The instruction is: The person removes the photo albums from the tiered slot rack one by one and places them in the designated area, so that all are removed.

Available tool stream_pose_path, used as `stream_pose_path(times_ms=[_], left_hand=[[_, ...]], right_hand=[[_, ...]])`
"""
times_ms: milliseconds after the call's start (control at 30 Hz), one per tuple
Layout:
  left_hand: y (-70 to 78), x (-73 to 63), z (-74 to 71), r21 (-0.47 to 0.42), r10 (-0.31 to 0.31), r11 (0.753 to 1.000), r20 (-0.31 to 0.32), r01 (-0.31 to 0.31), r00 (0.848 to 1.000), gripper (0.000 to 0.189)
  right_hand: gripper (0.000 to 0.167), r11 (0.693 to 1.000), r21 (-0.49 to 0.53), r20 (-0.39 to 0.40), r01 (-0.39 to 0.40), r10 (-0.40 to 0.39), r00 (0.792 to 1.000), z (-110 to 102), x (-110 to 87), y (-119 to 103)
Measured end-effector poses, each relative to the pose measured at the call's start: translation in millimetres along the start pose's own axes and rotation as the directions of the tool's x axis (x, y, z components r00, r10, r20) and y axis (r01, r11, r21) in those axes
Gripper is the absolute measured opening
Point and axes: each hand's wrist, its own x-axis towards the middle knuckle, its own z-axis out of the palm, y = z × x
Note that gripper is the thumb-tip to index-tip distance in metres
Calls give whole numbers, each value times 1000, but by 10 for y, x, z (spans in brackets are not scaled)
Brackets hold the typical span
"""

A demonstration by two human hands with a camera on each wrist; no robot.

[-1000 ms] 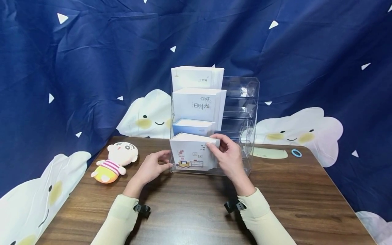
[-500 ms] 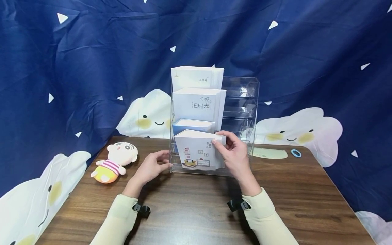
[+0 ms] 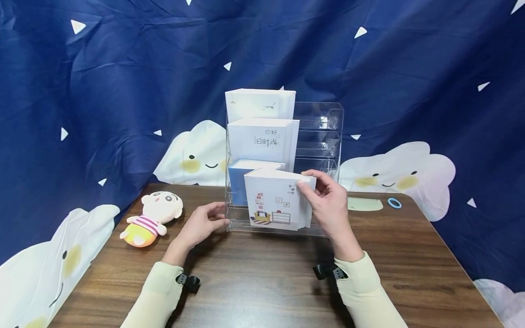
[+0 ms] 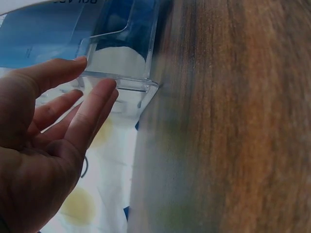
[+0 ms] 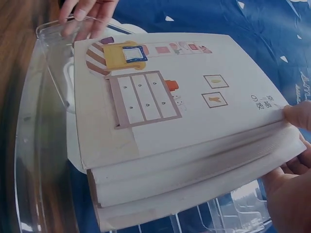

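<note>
Head: white illustrated book point(image 3: 270, 202) between hands, near-upright, cover facing camera, long axis unclear. Right hand point(image 3: 330, 200) pinches its upper right edge; left hand point(image 3: 203, 222), loosely open, at acrylic rack point(image 3: 316, 150). Blue book point(image 3: 238, 184) partly blocked behind.

Left wrist: thumb and fingers apart.

Right wrist: thumb on cover.

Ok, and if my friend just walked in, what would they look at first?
Probably the big blue curtain with smiling clouds, because it fills the whole back behind the table. Next might be the white book with drawers drawn on its cover, held by the right hand at the front of the clear rack. Then the doll in a pink-striped top, lying on the table's left side.
</note>
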Motion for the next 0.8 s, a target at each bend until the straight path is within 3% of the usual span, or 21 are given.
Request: stream_pose_path(times_ms=[367, 567, 800], left_hand=[[25, -13, -8, -14, -5, 1000, 11, 5, 1000, 61], [31, -16, -10, -5, 2, 1000, 14, -2, 1000, 61], [1, -12, -7, 2, 14, 1000, 10, -14, 1000, 61]], right_hand=[[27, 998, -57, -62, 29, -33, 998, -278, 58, -169], [27, 992, -94, -108, 78, -88, 990, -456, 106, -227], [25, 996, -23, -147, 87, -89, 985, -637, 164, -249]])
